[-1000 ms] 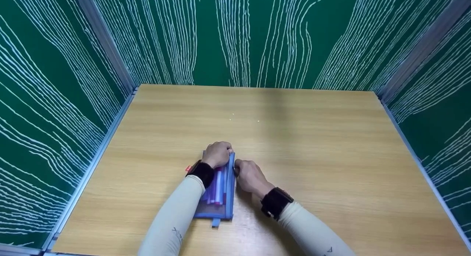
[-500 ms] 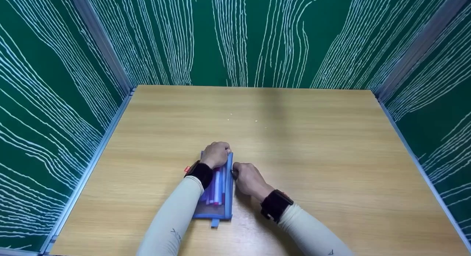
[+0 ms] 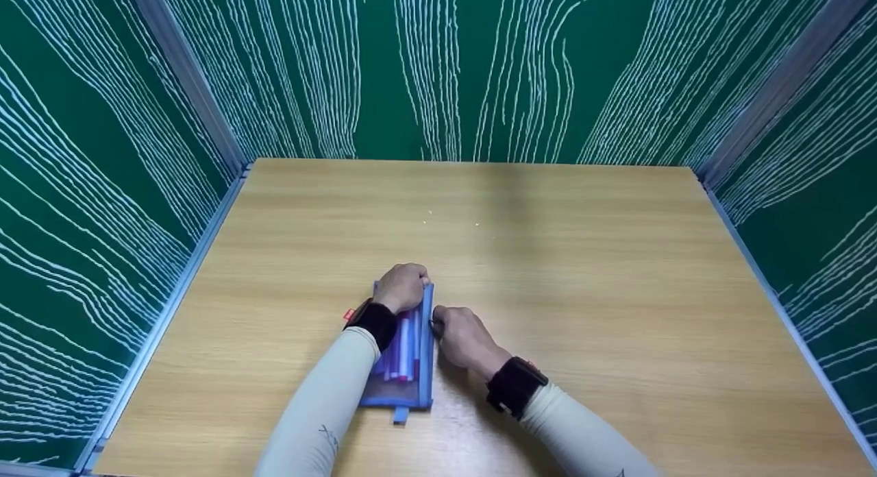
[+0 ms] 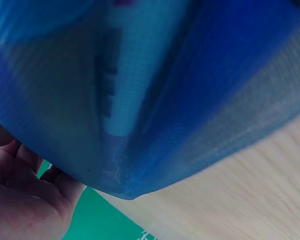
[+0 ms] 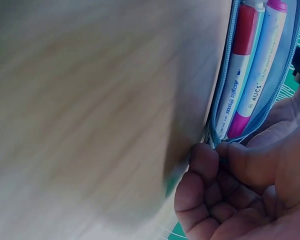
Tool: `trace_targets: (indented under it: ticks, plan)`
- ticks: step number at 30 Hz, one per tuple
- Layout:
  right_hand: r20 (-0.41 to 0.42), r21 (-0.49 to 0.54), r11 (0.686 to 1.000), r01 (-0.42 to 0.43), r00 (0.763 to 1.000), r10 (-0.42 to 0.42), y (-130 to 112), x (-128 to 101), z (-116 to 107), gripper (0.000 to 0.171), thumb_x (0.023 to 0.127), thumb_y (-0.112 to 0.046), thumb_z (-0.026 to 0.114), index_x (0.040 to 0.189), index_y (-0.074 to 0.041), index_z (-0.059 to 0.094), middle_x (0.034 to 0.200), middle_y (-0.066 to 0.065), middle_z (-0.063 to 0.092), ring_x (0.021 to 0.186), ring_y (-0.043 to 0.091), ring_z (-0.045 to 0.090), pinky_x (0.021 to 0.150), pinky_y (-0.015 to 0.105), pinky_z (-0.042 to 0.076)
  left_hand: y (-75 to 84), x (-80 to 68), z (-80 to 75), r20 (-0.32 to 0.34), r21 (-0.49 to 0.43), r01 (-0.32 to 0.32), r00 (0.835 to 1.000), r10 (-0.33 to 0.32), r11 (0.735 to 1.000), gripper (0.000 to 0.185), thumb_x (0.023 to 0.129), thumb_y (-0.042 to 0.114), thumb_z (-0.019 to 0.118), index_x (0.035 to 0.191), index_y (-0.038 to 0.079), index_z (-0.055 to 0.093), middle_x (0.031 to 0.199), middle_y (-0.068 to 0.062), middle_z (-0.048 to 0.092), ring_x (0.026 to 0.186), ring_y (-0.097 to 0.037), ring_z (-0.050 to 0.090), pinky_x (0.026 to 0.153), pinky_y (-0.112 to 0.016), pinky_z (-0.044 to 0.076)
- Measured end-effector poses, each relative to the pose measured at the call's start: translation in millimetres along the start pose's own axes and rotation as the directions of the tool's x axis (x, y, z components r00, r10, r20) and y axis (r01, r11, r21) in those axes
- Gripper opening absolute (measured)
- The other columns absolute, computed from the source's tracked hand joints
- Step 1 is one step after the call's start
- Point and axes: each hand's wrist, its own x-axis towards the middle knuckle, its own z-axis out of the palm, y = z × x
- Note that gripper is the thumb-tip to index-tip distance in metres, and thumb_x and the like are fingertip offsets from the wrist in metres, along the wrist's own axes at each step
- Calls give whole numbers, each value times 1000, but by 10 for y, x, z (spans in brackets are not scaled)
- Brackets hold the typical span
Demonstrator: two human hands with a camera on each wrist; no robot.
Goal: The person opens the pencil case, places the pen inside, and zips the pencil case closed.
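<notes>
- While the blue mesh pouch (image 3: 405, 367) lies on the wooden surface (image 3: 582, 278) near its front edge, the left hand (image 3: 403, 286) grips its far end, fingers curled
- The right hand (image 3: 464, 333) pinches the zip at the pouch's right edge
- Markers (image 5: 250, 75) show inside the part-open zip

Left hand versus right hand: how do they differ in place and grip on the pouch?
The left hand rests curled on the far end of the blue mesh pouch; the right hand sits beside its right edge. The right hand pinches at the zipper; the left hand grips the pouch fabric. Both touch the pouch on the wooden table.
</notes>
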Motion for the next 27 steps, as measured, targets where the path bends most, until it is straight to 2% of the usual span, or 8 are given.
trace_targets:
  ticks: [15, 22, 27]
  plan:
    - [4, -14, 1000, 19, 1000, -19, -23, -42, -7, 23, 88, 5, 57, 74, -13, 52, 65, -3, 47, 63, 18, 50, 59, 36, 47, -14, 37, 20, 3, 8, -6, 1000, 6, 1000, 19, 101, 17, 60, 92, 7, 73, 95, -10, 73, 91, -29, 65, 83, -44, 52]
    - [25, 3, 1000, -5, 1000, 5, -22, -58, -9, 24, 92, 0, 58, 74, -15, 52, 67, -2, 51, 66, 18, 54, 62, 37, 49, 7, 21, 9, -3, 3, -2, 1000, 2, 1000, 19, 101, 18, 61, 93, 7, 74, 94, -10, 73, 89, -28, 65, 84, -44, 52]
    - [23, 4, 1000, 4, 1000, -4, -22, -66, -6, 24, 93, -1, 58, 74, -15, 52, 67, -2, 51, 65, 18, 53, 61, 36, 49, 10, 24, 7, 4, 36, 6, 1000, -6, 999, 20, 101, 20, 60, 94, 9, 75, 94, -9, 73, 91, -30, 66, 85, -45, 52]
